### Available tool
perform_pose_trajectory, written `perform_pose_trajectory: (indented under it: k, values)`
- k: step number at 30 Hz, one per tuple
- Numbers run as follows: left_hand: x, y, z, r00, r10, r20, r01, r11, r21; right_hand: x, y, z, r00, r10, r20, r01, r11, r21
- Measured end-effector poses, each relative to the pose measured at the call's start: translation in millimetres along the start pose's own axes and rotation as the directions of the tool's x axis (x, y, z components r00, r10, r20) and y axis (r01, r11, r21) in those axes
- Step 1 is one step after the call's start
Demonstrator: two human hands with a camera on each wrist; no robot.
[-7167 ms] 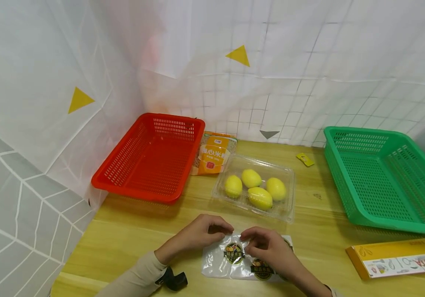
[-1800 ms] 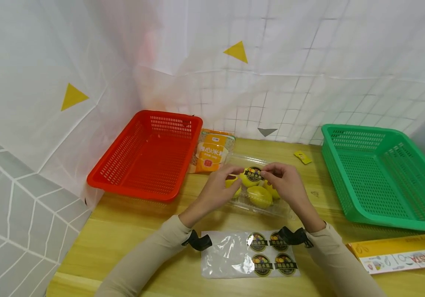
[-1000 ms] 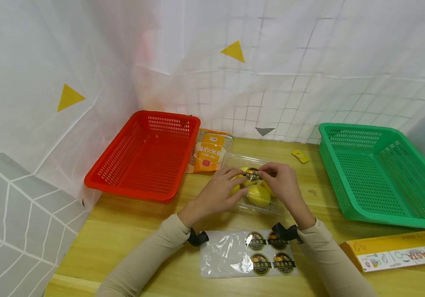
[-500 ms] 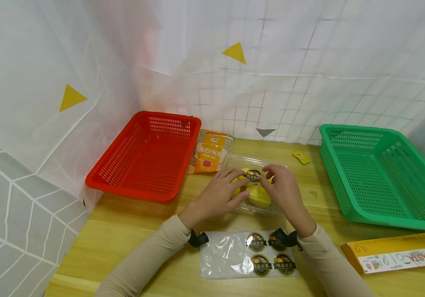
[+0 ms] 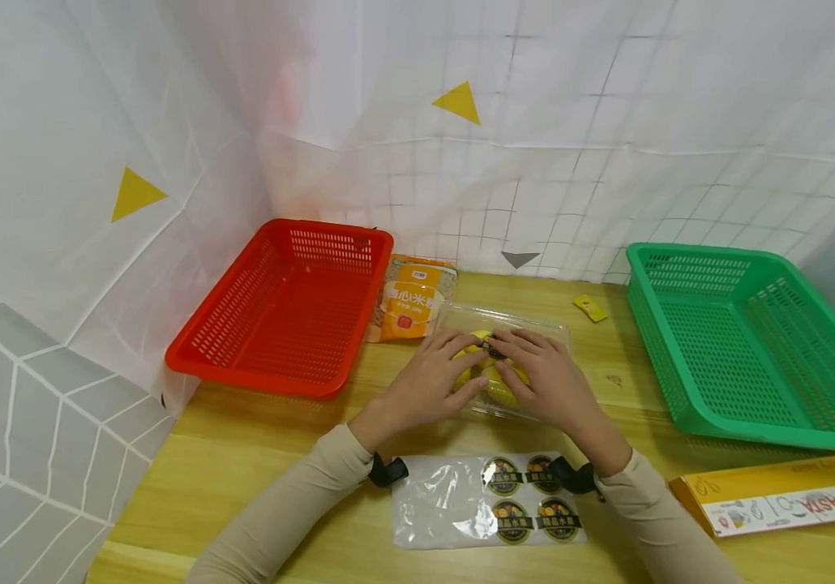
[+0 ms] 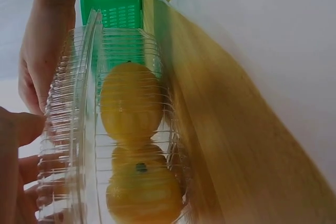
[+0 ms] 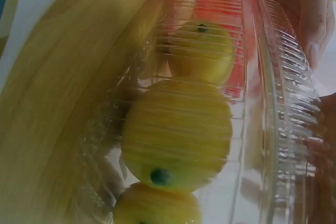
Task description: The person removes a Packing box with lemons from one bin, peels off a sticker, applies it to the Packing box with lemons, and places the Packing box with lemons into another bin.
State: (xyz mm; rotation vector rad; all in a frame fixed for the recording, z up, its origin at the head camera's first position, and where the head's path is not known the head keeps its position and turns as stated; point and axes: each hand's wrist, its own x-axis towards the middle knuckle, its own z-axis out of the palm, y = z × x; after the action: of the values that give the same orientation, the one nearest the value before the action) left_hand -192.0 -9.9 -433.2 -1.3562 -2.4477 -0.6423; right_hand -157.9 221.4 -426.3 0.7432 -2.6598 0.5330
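A clear plastic clamshell box [image 5: 534,319] with several lemons [image 6: 131,100] inside sits closed on the wooden table. On its lid lies a round black fruit sticker [image 5: 492,349], partly covered by fingers. My left hand [image 5: 425,381] rests on the lid from the left, its fingertips at the sticker's edge. From the right, my right hand [image 5: 549,380] lays its extended fingers over the sticker's other side. The ribbed box side and lemons also fill the right wrist view, where a lemon [image 7: 176,135] shows large. Below the hands lies a sticker sheet [image 5: 439,503] with several stickers on its right half.
A red basket [image 5: 260,380] stands at the left and a green basket [image 5: 695,405] at the right. Behind the box lie an orange food pouch [image 5: 410,300] and a small yellow packet [image 5: 590,308]. A pasta box [image 5: 782,496] lies at the right front.
Both hands have gone from the sticker sheet to the lid, bringing one sticker. Over the last half second my right fingers have gone from pinching at its edge to lying extended across it.
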Motion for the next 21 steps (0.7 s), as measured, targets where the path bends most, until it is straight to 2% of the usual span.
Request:
perform_pose_trajectory:
  k: [3, 8, 13, 21]
  values:
    - [-0.4, -1.3, 1.4, 1.0, 0.003, -0.002, -0.003, 1.0, -0.006, -0.9, 0.6, 0.4, 1.0, 0.01, 0.001, -0.01, 1.0, -0.022]
    - [-1.1, -3.2, 4.0, 1.0, 0.004, -0.013, -0.004, 1.0, -0.022, -4.6, 1.6, 1.0, 0.998, -0.002, -0.07, -0.001, 0.999, -0.038]
    - [-0.6, -4.2, 5.0, 0.999, 0.013, -0.032, -0.014, 0.999, -0.034, -7.5, 3.0, 1.5, 0.99, -0.045, -0.131, 0.041, 0.999, -0.03]
    - [-2.7, -3.8, 5.7, 1.0, 0.006, -0.019, -0.007, 0.998, -0.055, -11.3, 5.8, 3.7, 0.976, -0.137, -0.17, 0.138, 0.99, -0.007]
